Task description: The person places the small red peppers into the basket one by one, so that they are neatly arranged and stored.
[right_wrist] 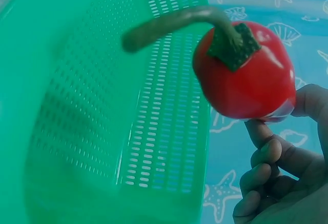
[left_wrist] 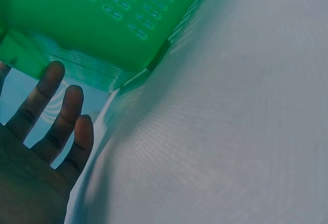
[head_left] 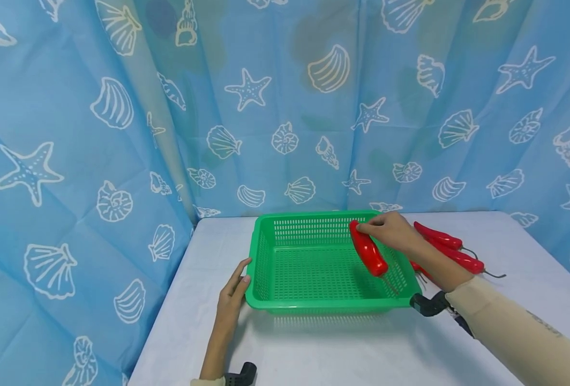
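Observation:
My right hand [head_left: 386, 229] pinches a glossy red chili pepper [head_left: 368, 249] between thumb and fingertips, near its tip end. The pepper hangs slanted over the right part of a green plastic basket [head_left: 333, 304], its stem pointing down toward the front. In the right wrist view, the green stem and round shoulder of the pepper [right_wrist: 246, 80] face the camera, with the right hand [right_wrist: 292, 172] behind. At the basket's left rim, my left hand [head_left: 233, 292] touches with its fingertips. The left wrist view shows this hand [left_wrist: 46, 131] with fairly straight, spread fingers beside the basket's wall [left_wrist: 77, 16].
More red chili peppers [head_left: 458, 256] lie on the white tabletop [head_left: 314, 354] right of the basket, partly hidden by the right forearm. A blue curtain [head_left: 285, 107] with white shells and starfish hangs behind the table and along its left side.

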Demonstrator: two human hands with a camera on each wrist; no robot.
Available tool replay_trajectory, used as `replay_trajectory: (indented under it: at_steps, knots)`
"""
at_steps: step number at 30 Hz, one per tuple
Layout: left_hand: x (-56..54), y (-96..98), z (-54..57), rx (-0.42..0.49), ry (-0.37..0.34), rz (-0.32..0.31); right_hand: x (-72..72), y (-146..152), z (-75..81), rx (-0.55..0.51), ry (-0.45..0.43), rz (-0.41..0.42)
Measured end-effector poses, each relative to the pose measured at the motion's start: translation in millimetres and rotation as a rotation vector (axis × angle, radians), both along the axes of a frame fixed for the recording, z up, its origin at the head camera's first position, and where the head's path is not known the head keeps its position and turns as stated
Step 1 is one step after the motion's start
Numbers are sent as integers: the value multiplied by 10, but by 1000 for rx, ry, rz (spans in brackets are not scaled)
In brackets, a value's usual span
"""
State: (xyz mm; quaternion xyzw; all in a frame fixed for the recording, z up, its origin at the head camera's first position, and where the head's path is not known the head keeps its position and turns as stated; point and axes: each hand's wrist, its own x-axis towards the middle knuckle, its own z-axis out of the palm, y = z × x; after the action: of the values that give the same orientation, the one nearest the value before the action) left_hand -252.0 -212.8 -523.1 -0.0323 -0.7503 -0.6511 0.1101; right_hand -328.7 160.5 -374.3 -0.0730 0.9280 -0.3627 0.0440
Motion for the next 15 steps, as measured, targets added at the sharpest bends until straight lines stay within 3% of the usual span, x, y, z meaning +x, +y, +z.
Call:
replay_trajectory:
  at_steps: [15]
  knots:
    - [-2,0,-6,-20,-4,11,-120,-301,18,-39,-52,34]
